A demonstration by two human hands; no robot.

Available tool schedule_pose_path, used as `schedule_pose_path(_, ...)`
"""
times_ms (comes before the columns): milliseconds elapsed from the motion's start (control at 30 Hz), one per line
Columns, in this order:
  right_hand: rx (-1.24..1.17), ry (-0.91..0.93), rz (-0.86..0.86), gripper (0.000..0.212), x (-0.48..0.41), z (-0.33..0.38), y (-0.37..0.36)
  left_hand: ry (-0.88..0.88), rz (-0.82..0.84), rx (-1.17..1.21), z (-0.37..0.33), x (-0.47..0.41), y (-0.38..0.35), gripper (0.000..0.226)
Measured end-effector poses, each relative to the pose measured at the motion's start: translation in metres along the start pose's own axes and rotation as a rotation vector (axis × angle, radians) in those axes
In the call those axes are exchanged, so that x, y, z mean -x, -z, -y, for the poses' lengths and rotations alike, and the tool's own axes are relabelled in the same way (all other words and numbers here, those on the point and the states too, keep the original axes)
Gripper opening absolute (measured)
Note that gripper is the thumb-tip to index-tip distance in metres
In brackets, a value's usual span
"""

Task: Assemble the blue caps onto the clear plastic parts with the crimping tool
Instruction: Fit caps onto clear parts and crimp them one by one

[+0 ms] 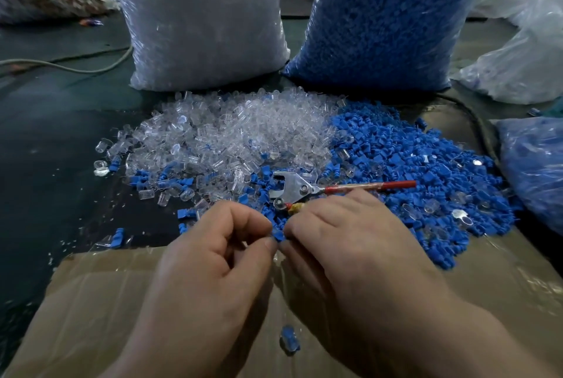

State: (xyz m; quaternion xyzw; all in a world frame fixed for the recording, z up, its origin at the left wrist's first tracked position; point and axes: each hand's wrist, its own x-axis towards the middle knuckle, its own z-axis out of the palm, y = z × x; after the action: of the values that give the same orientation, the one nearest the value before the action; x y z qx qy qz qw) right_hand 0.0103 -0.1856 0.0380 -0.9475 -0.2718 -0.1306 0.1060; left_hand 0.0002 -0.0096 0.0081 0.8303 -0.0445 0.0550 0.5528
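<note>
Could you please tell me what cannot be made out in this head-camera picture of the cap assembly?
- Head view: the blue cap is mostly hidden by the left hand and right hand; whether a clear part is pinched with it is unclear.
- The crimping tool: its lower handle runs under the right hand.
- The piece on the cardboard is blurred.

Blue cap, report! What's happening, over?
Left hand and right hand pinching small blue plastic cap. Metal crimping tool lying unused. Nothing blocking.
</note>
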Motion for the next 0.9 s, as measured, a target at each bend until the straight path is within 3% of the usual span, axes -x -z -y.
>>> schedule_pose_path(200, -0.056, 0.045, -0.083, 0.032, 0.003, -0.002, 0.000, -0.077, -0.036, -0.027, -0.010, -0.001, 0.005, 0.023)
schedule_pose_path(300, -0.077, 0.082, -0.152, 0.029, 0.002, 0.005, 0.002, -0.005, 0.095, -0.002, -0.009, -0.005, 0.012, 0.056)
schedule_pose_path(367, -0.132, 0.064, -0.103, 0.027, 0.002, 0.010, 0.005, -0.004, 0.151, 0.022, -0.007, -0.005, 0.014, 0.060)
schedule_pose_path(433, -0.366, -0.102, 0.020, 0.027, 0.001, 0.016, 0.009, -0.042, 0.187, 0.132, -0.006, -0.004, 0.015, 0.050)
schedule_pose_path(533, -1.162, -0.467, 0.271, 0.023, 0.000, 0.018, 0.017, -0.219, 0.281, 0.130, -0.008, -0.003, 0.017, 0.038)
schedule_pose_path(567, -1.285, -0.533, 0.330, 0.023, 0.000, 0.016, 0.022, -0.277, 0.305, 0.099, -0.009, -0.004, 0.019, 0.034)
schedule_pose_path(633, -1.179, -0.531, 0.373, 0.028, 0.002, 0.009, 0.024, -0.325, 0.334, 0.034, -0.012, -0.006, 0.025, 0.018)
schedule_pose_path(700, -0.801, -0.449, 0.304, 0.037, 0.005, 0.002, 0.020, -0.302, 0.375, -0.119, -0.012, -0.008, 0.032, 0.012)
schedule_pose_path(800, -0.307, -0.283, 0.226, 0.041, 0.008, 0.000, 0.012, -0.230, 0.474, -0.406, -0.008, -0.011, 0.038, 0.024)
schedule_pose_path(900, -0.186, -0.180, 0.219, 0.034, 0.007, 0.006, -0.001, -0.227, 0.416, -0.564, -0.005, -0.012, 0.041, 0.033)
